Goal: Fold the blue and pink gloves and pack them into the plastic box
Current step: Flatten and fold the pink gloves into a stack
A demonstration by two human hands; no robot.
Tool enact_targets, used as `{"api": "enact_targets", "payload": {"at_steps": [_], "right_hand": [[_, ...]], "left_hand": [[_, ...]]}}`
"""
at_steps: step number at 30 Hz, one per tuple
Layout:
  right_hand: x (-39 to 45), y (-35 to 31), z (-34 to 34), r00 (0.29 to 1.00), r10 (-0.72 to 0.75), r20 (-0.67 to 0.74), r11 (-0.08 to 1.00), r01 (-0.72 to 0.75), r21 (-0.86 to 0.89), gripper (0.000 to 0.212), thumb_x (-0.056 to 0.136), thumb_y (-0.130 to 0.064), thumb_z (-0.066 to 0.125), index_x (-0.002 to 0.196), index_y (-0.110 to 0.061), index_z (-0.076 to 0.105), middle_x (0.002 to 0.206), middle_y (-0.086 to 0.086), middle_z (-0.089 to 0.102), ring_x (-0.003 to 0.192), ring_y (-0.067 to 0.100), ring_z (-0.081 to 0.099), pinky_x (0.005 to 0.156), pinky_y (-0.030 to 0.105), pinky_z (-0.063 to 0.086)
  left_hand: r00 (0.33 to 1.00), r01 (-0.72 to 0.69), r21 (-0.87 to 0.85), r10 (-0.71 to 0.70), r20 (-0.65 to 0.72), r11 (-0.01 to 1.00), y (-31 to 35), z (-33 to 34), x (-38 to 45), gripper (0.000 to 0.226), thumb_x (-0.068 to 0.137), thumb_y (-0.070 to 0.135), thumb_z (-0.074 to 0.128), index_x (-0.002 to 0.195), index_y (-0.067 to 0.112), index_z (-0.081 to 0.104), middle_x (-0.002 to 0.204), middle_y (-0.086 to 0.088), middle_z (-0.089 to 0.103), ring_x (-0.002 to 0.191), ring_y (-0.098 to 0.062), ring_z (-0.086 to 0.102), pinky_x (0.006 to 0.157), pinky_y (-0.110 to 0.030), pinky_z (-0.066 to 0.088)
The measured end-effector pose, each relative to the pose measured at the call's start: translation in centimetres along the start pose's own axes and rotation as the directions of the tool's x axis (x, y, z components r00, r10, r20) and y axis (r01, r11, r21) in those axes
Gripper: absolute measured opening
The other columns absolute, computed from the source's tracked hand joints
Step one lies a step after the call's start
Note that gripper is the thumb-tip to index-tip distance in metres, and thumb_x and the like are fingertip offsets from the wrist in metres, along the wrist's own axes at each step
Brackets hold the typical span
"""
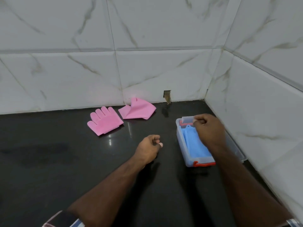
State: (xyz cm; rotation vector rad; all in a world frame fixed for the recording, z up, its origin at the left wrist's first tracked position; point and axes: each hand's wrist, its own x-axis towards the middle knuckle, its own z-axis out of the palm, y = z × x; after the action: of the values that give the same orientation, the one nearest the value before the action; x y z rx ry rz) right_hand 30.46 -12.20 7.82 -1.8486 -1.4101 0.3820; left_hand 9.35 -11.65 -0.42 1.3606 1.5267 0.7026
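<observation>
A clear plastic box with red latches stands at the right of the dark counter, and blue gloves lie inside it. My right hand hovers over the box's far end, fingers pinched near the rim; whether they grip anything I cannot tell. My left hand rests loosely curled on the counter left of the box, holding nothing. Two pink gloves lie near the back wall: one pink glove flat with fingers spread, the other pink glove folded over, partly leaning on the wall.
The black counter ends at white marble-tiled walls behind and to the right, forming a corner. The box lid lies between the box and the right wall. A small hole shows at the wall's base.
</observation>
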Motion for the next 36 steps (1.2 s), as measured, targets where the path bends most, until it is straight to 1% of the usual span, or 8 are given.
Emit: {"api": "enact_targets", "payload": {"at_steps": [4, 8, 11, 19, 24, 27, 33, 36], "right_hand": [[-2.7, -3.6, 5.6, 0.975, -0.086, 0.206, 0.996, 0.084, 0.021, 0.011, 0.09, -0.022, 0.065, 0.097, -0.021, 0.073, 0.091, -0.007, 0.071, 0.09, 0.011, 0.065, 0.075, 0.02, 0.044], [-5.0, -4.6, 11.2, 0.905, -0.071, 0.419, 0.991, 0.111, -0.073, 0.011, 0.087, -0.028, 0.066, 0.095, -0.024, 0.073, 0.097, -0.007, 0.074, 0.093, 0.014, 0.067, 0.088, 0.03, 0.052], [-5.9, -5.1, 13.9, 0.864, -0.057, 0.5, 0.991, 0.111, -0.079, 0.011, 0.084, -0.029, 0.066, 0.092, -0.023, 0.073, 0.095, -0.007, 0.075, 0.092, 0.014, 0.068, 0.088, 0.031, 0.053], [-3.3, -7.5, 18.2, 0.836, -0.019, 0.548, 0.988, 0.101, -0.119, 0.01, 0.087, -0.025, 0.064, 0.09, -0.022, 0.073, 0.096, -0.008, 0.074, 0.094, 0.014, 0.067, 0.087, 0.029, 0.053], [0.3, -8.9, 20.5, 0.851, 0.022, 0.525, 0.99, 0.053, -0.127, 0.034, 0.086, -0.028, 0.065, 0.119, -0.021, 0.068, 0.11, -0.006, 0.072, 0.107, 0.015, 0.064, 0.098, 0.031, 0.049], [2.1, -9.5, 21.7, 0.853, 0.038, 0.521, 0.991, 0.036, -0.131, 0.042, 0.086, -0.027, 0.064, 0.127, -0.022, 0.064, 0.118, -0.005, 0.07, 0.11, 0.015, 0.063, 0.1, 0.033, 0.049], [2.7, -8.7, 22.8, 0.859, 0.059, 0.508, 0.993, 0.003, -0.12, 0.032, 0.086, -0.027, 0.066, 0.118, -0.021, 0.068, 0.118, -0.006, 0.069, 0.106, 0.013, 0.064, 0.093, 0.028, 0.049], [2.6, -7.6, 22.5, 0.87, 0.071, 0.488, 0.994, -0.018, -0.112, 0.027, 0.086, -0.026, 0.066, 0.113, -0.023, 0.07, 0.111, -0.007, 0.071, 0.1, 0.011, 0.065, 0.087, 0.023, 0.048]], "left_hand": [[0.996, 0.003, 0.12, 0.008, -0.091, 0.993, -2.1, -4.2, -0.3, 0.03, 0.09, 0.021, 0.068, 0.12, 0.016, 0.068, 0.103, 0.006, 0.07, 0.102, -0.015, 0.067, 0.098, -0.025, 0.048], [0.987, 0.041, 0.239, -0.002, -0.164, 0.97, -4.4, -8.2, -0.3, 0.029, 0.089, 0.024, 0.068, 0.118, 0.019, 0.069, 0.108, 0.006, 0.072, 0.103, -0.013, 0.067, 0.089, -0.019, 0.044], [0.975, 0.079, 0.254, -0.023, -0.219, 0.964, -5.7, -10.8, 0.0, 0.029, 0.09, 0.024, 0.067, 0.118, 0.019, 0.069, 0.107, 0.005, 0.072, 0.099, -0.013, 0.066, 0.083, -0.017, 0.041], [0.949, 0.112, 0.206, -0.043, -0.313, 0.972, -6.6, -15.5, 2.8, 0.028, 0.092, 0.021, 0.065, 0.119, 0.015, 0.068, 0.11, 0.0, 0.072, 0.102, -0.019, 0.065, 0.09, -0.022, 0.045], [0.956, 0.048, 0.253, 0.029, -0.293, 0.966, -6.0, -15.9, 5.8, 0.028, 0.092, 0.021, 0.062, 0.118, 0.017, 0.07, 0.113, 0.0, 0.074, 0.105, -0.02, 0.066, 0.095, -0.034, 0.052], [0.965, -0.03, 0.279, 0.1, -0.243, 0.96, -4.7, -15.5, 7.8, 0.032, 0.095, 0.019, 0.059, 0.124, 0.013, 0.068, 0.119, -0.003, 0.072, 0.109, -0.021, 0.065, 0.098, -0.029, 0.048], [0.976, -0.057, 0.267, 0.11, -0.186, 0.962, -1.3, -14.5, 12.7, 0.054, 0.096, 0.02, 0.06, 0.147, 0.01, 0.047, 0.15, -0.006, 0.051, 0.138, -0.024, 0.047, 0.111, -0.027, 0.032], [0.986, -0.021, 0.25, 0.061, -0.154, 0.968, -0.2, -13.7, 14.6, 0.051, 0.097, 0.022, 0.059, 0.145, 0.01, 0.048, 0.146, -0.008, 0.055, 0.134, -0.027, 0.049, 0.102, -0.026, 0.035]]}}
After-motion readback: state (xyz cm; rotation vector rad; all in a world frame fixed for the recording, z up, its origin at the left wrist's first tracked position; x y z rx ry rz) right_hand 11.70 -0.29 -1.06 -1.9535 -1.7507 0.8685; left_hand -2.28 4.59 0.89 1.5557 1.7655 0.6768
